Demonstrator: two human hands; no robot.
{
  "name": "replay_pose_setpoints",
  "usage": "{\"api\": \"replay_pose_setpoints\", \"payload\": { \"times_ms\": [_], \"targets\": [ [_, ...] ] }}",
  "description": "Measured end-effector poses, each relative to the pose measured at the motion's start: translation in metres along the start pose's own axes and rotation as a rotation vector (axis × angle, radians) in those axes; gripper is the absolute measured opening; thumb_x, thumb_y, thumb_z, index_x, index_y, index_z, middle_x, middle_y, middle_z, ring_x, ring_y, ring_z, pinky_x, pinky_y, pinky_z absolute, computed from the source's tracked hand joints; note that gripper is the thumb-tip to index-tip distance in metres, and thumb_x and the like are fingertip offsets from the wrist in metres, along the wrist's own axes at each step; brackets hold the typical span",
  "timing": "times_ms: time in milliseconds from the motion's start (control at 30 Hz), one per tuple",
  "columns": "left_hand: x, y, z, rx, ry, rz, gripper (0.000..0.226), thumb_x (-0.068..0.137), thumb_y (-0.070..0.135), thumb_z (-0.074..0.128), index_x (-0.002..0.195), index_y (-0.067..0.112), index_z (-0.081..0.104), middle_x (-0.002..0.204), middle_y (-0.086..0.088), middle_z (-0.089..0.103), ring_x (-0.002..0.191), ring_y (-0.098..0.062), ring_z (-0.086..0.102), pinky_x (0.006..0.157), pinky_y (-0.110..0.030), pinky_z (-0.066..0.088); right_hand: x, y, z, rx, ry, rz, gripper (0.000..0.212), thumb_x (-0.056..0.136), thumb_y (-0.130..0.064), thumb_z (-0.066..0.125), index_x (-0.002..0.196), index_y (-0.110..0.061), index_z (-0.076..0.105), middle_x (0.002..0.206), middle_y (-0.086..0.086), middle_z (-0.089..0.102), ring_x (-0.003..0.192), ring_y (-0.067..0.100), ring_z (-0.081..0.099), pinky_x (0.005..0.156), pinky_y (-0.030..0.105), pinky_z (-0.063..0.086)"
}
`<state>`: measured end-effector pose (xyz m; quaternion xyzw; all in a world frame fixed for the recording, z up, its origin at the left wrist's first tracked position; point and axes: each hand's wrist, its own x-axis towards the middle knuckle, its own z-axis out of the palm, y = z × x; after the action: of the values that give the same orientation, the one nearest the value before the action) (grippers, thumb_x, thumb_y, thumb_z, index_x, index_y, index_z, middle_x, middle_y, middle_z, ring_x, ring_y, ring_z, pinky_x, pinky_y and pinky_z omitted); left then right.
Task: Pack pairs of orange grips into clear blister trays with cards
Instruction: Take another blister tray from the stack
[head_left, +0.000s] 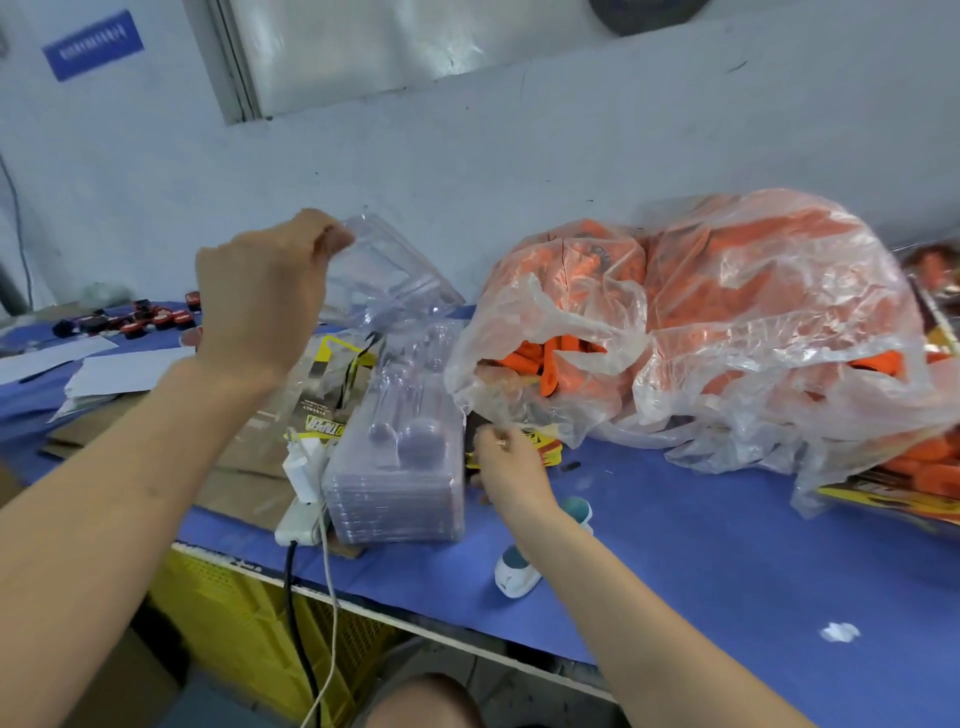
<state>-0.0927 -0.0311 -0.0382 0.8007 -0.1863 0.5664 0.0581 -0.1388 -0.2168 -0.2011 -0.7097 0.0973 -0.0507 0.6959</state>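
Observation:
My left hand (265, 296) is raised above the table and pinches the top edge of a clear blister tray (387, 275), which hangs tilted in the air. Below it stands a stack of clear blister trays (400, 467). My right hand (511, 470) reaches down at the yellow and black cards (540, 441) under the edge of a big clear plastic bag (727, 322) full of orange grips; its fingers curl at the cards, and whether they hold one is hidden. More cards (332, 410) lie left of the stack.
The table has a blue cover (727, 545). A white power strip (301, 514) with cables sits left of the stack. A white and teal device (519, 566) lies near my right forearm. Cardboard and white sheets lie at left, small red and black parts behind. Yellow crates stand under the table.

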Motion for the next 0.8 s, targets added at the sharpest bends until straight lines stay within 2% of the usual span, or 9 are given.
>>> {"api": "replay_pose_setpoints", "payload": {
  "times_ms": [67,100,167,267,300,433,533,667,800],
  "targets": [
    [-0.011,0.008,-0.008,-0.038,-0.004,0.072,0.018,0.1,0.032,0.054,0.102,0.022,0.069,0.073,-0.014,0.07,0.062,-0.04,0.064,0.053,-0.034,0.038,0.002,-0.019,-0.007,0.192,-0.026,-0.074,0.018,0.099,-0.03,0.046,0.1,-0.019,0.06,0.091,0.003,0.066,0.071,0.018,0.062,0.064,0.032,0.047],
    [-0.022,0.016,-0.009,-0.054,-0.066,0.11,0.011,0.099,0.031,0.057,0.103,0.028,0.067,0.072,-0.011,0.07,0.06,-0.037,0.064,0.051,-0.032,0.039,0.001,-0.03,-0.009,0.346,-0.1,-0.059,0.02,0.101,-0.032,0.048,0.102,-0.018,0.062,0.092,0.004,0.068,0.067,0.015,0.064,0.063,0.031,0.051],
    [-0.054,0.036,-0.006,-0.106,-0.24,0.168,0.011,0.097,0.028,0.062,0.105,0.034,0.067,0.076,-0.005,0.071,0.061,-0.031,0.065,0.05,-0.031,0.046,-0.005,-0.044,-0.009,0.598,-0.236,0.029,0.027,0.102,-0.038,0.048,0.105,-0.015,0.062,0.09,0.003,0.072,0.066,0.015,0.069,0.06,0.028,0.055],
    [-0.101,0.057,0.003,-0.201,-0.388,0.297,0.017,0.09,0.03,0.07,0.106,0.024,0.072,0.094,0.004,0.074,0.077,-0.021,0.071,0.05,-0.032,0.053,-0.016,-0.032,-0.007,0.774,-0.299,0.154,0.037,0.099,-0.041,0.053,0.107,-0.006,0.062,0.079,0.005,0.069,0.071,0.019,0.07,0.061,0.031,0.059],
    [-0.111,0.06,0.005,-0.222,-0.419,0.317,0.02,0.09,0.035,0.068,0.107,0.025,0.071,0.097,0.007,0.072,0.08,-0.018,0.07,0.049,-0.032,0.053,-0.019,-0.022,-0.007,0.817,-0.312,0.183,0.038,0.099,-0.04,0.054,0.109,-0.004,0.062,0.082,0.008,0.066,0.075,0.021,0.068,0.063,0.032,0.059],
    [-0.131,0.055,0.011,-0.275,-0.533,0.259,0.04,0.094,0.055,0.047,0.118,0.028,0.064,0.111,0.013,0.066,0.093,-0.012,0.065,0.058,-0.033,0.055,-0.027,0.012,-0.008,0.95,-0.4,0.205,0.037,0.095,-0.041,0.055,0.113,-0.011,0.068,0.105,0.006,0.069,0.085,0.018,0.067,0.072,0.033,0.059],
    [-0.136,0.053,0.013,-0.268,-0.597,0.251,0.052,0.092,0.063,0.037,0.122,0.028,0.061,0.115,0.014,0.064,0.095,-0.01,0.064,0.061,-0.029,0.055,-0.027,0.023,-0.002,0.978,-0.412,0.24,0.032,0.087,-0.036,0.067,0.108,-0.012,0.07,0.096,0.002,0.071,0.078,0.015,0.068,0.072,0.033,0.058],
    [-0.138,0.051,0.014,-0.297,-0.605,0.209,0.052,0.092,0.065,0.038,0.12,0.028,0.063,0.117,0.015,0.063,0.097,-0.008,0.064,0.062,-0.03,0.055,-0.026,0.026,0.001,1.014,-0.421,0.226,0.027,0.08,-0.032,0.073,0.099,-0.013,0.073,0.084,0.0,0.07,0.075,0.015,0.068,0.072,0.031,0.058],
    [-0.136,0.053,0.012,-0.316,-0.636,0.185,0.056,0.091,0.067,0.036,0.121,0.028,0.062,0.119,0.015,0.062,0.1,-0.009,0.063,0.065,-0.034,0.055,-0.025,0.023,0.004,0.996,-0.385,0.227,0.024,0.091,-0.028,0.065,0.111,-0.015,0.069,0.077,-0.003,0.068,0.069,0.011,0.065,0.07,0.028,0.058]
  ]
}}
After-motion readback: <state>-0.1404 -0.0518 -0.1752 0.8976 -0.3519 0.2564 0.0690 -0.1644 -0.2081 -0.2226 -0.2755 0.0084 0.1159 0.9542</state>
